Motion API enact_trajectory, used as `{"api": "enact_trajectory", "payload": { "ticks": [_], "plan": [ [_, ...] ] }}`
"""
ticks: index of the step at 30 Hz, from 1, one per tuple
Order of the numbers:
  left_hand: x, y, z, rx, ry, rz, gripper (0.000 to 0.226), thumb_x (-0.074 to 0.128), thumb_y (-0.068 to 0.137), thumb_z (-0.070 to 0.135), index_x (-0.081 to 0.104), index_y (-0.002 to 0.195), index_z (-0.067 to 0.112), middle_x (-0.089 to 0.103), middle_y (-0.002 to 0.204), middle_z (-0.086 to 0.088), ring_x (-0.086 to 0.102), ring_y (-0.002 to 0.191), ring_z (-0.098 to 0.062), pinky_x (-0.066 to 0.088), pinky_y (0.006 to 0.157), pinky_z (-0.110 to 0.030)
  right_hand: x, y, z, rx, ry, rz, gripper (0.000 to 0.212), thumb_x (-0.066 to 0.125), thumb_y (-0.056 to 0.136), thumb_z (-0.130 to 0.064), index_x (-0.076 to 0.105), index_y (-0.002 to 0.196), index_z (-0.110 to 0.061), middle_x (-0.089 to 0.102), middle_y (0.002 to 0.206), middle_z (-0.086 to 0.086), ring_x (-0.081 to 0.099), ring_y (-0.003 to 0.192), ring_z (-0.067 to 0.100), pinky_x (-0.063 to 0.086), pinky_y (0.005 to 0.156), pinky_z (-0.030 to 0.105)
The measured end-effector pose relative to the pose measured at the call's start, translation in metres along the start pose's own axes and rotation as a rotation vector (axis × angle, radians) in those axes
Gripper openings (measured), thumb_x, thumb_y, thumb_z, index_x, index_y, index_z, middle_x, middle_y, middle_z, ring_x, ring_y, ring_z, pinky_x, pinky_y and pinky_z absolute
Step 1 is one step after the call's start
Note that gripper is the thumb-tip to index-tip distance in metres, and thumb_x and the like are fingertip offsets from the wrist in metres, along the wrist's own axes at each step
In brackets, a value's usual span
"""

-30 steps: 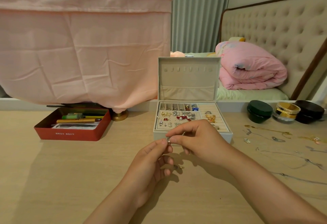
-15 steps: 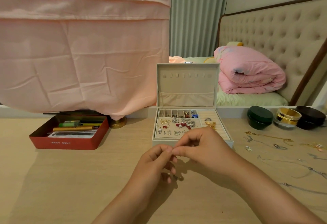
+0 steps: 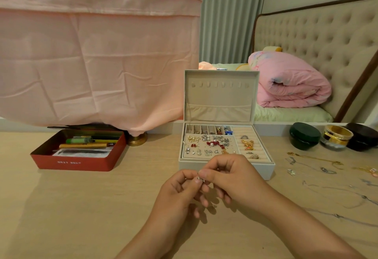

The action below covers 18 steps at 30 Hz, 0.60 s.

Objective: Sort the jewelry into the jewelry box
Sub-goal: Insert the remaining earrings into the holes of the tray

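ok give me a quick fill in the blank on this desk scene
The jewelry box is ___, not closed.
The tin left of it is ___.
The left hand and right hand together pinch one small piece in ___ of the box.
Loose chains lie on the table to the box's ___.
Missing: open; red; front; right.

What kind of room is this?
Most likely a bedroom, at a dressing table: a bed with a tufted headboard and a rolled pink blanket lies behind, and an open jewelry box stands on the wooden tabletop near small jars.
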State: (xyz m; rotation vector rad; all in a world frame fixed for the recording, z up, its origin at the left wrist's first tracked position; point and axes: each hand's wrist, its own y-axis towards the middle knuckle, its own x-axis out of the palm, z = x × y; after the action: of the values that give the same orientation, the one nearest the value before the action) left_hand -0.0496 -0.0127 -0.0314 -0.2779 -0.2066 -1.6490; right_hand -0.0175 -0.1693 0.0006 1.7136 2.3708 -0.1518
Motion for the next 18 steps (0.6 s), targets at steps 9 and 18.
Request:
{"api": "enact_trajectory", "payload": {
  "ticks": [9,18],
  "plan": [
    [-0.011,-0.004,0.003,0.125,0.262,0.019,0.009,0.061,0.093,0.004,0.061,0.086,-0.003,0.064,0.067,-0.013,0.057,0.055,-0.019,0.042,0.043,-0.024,-0.001,-0.009,-0.009,-0.008,-0.068,-0.066,0.010,0.074,0.091,-0.018,0.079,0.092,-0.026,0.064,0.065,0.018,0.051,0.051,0.027,0.044,0.050,0.039],
    [-0.016,-0.004,0.002,0.187,0.396,-0.047,0.016,0.071,0.088,0.016,0.068,0.073,0.017,0.064,0.064,-0.008,0.058,0.057,-0.017,0.044,0.051,-0.023,-0.013,-0.014,-0.019,0.032,-0.165,-0.119,0.014,0.084,0.081,-0.018,0.081,0.092,-0.026,0.068,0.071,0.018,0.054,0.052,0.025,0.047,0.054,0.040]
  ]
}}
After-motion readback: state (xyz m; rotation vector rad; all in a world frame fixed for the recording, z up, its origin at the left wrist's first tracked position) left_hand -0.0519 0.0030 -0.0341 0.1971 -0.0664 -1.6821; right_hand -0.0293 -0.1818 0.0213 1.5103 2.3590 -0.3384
